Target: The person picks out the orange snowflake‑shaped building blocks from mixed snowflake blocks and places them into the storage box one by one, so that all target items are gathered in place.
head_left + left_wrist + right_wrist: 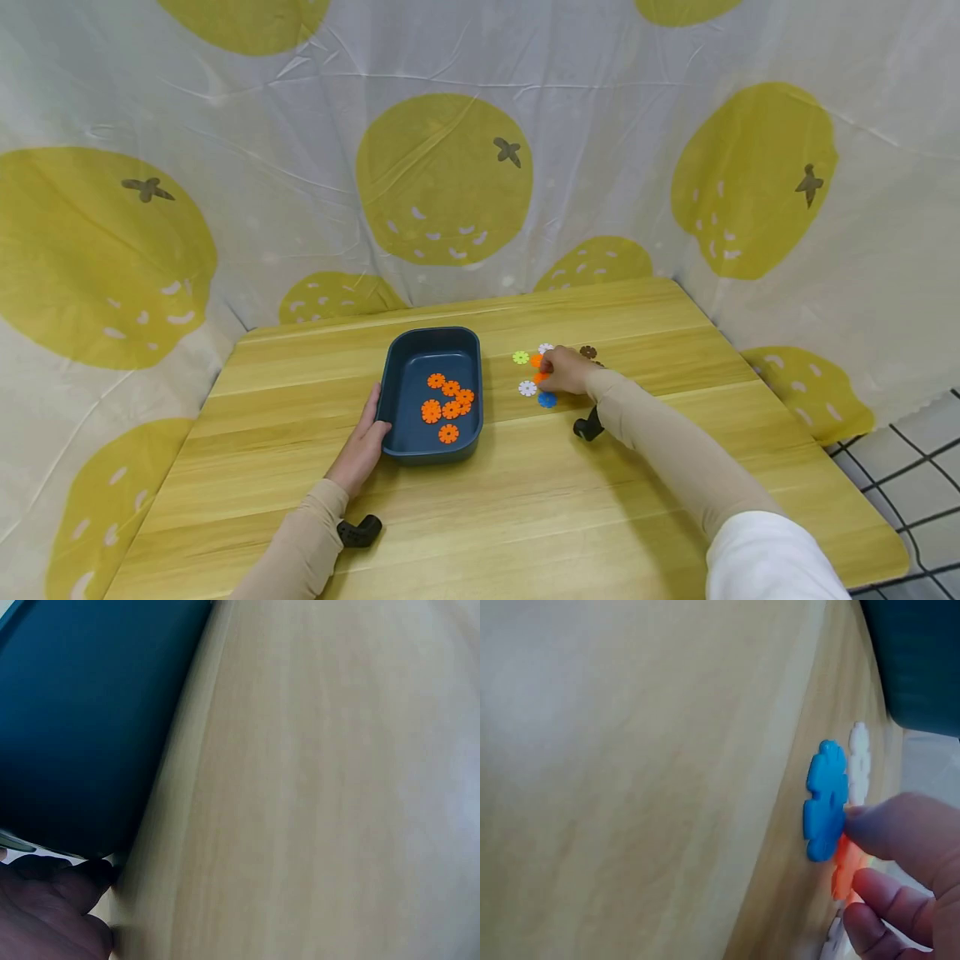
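A dark blue rectangular tray (431, 454) holds several orange flower-shaped discs (448, 433). My left hand (362, 442) grips the tray's near left side, thumb by the rim and fingers along the outer wall. In the left wrist view, its fingers (82, 889) meet the tray's end (90, 735). My right hand (567, 371) is right of the tray among loose discs. Its thumb and fingertips pinch an orange disc (845, 870), partly hidden by them. Right beside the thumb are a blue disc (826, 802) and a white disc (859, 763).
A green disc (521, 357), another white disc (545, 348) and a brown disc (588, 352) lie around the right hand on the wooden table (525, 517). A fruit-print curtain (585, 167) hangs behind. Black wire grid (915, 467) stands beyond the table's right edge.
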Demonstrator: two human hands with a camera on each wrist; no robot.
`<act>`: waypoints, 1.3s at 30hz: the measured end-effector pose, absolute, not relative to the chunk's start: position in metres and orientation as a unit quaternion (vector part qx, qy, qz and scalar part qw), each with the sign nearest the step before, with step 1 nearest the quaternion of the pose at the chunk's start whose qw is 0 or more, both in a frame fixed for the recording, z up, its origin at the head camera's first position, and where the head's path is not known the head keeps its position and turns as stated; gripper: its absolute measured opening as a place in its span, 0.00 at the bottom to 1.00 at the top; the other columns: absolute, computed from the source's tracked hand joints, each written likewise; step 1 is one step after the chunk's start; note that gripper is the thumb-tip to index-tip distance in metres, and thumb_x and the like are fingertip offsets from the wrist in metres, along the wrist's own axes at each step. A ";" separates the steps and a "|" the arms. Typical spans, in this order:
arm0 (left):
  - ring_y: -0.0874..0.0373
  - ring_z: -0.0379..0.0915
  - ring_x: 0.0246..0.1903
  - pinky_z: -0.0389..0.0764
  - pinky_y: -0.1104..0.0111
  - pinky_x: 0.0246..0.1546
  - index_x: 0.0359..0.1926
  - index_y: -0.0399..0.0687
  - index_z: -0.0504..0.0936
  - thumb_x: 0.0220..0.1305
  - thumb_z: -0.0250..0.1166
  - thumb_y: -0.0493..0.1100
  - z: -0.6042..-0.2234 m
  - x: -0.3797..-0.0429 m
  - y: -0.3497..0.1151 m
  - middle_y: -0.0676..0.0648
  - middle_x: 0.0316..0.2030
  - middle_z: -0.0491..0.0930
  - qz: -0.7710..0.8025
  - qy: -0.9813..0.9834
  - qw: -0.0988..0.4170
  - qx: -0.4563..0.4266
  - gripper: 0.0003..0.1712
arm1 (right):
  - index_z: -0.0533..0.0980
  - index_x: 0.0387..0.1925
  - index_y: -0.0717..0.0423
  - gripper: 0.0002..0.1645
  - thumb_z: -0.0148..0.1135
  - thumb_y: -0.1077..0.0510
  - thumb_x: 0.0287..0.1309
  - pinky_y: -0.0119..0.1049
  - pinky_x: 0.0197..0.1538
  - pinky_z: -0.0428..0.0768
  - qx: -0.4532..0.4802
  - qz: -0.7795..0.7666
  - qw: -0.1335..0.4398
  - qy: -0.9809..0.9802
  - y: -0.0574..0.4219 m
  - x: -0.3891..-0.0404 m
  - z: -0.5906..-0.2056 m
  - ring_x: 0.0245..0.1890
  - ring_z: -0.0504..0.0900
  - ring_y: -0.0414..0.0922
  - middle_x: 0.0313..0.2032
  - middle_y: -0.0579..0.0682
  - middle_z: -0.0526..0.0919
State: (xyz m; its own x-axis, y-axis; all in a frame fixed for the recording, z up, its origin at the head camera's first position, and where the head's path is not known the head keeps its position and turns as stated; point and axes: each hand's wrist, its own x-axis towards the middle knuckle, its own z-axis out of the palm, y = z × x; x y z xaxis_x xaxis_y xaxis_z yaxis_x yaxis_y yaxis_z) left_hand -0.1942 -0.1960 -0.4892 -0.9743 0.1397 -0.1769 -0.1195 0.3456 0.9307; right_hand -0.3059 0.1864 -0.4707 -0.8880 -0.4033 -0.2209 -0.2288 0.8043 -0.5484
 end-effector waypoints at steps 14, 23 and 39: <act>0.48 0.22 0.82 0.32 0.45 0.80 0.81 0.65 0.28 0.77 0.37 0.41 -0.491 -0.193 -0.197 0.54 0.82 0.27 0.568 0.815 0.117 0.005 0.41 | 0.76 0.56 0.61 0.20 0.63 0.55 0.66 0.46 0.58 0.79 -0.208 -0.298 0.124 0.923 0.168 -0.302 -0.447 0.52 0.79 0.50 0.52 0.56 0.82; 0.49 0.22 0.82 0.32 0.45 0.80 0.81 0.64 0.28 0.77 0.37 0.40 -0.492 -0.194 -0.196 0.54 0.82 0.27 0.570 0.814 0.116 0.005 0.42 | 0.79 0.57 0.60 0.22 0.64 0.54 0.65 0.45 0.65 0.77 -0.304 -0.326 0.118 0.887 0.097 -0.288 -0.423 0.58 0.79 0.52 0.55 0.54 0.83; 0.48 0.22 0.82 0.32 0.45 0.80 0.81 0.65 0.28 0.77 0.38 0.41 -0.489 -0.194 -0.196 0.54 0.82 0.27 0.570 0.813 0.118 0.003 0.41 | 0.77 0.60 0.61 0.27 0.66 0.49 0.65 0.49 0.65 0.76 -0.265 -0.320 0.094 0.905 0.109 -0.302 -0.429 0.61 0.77 0.55 0.58 0.58 0.80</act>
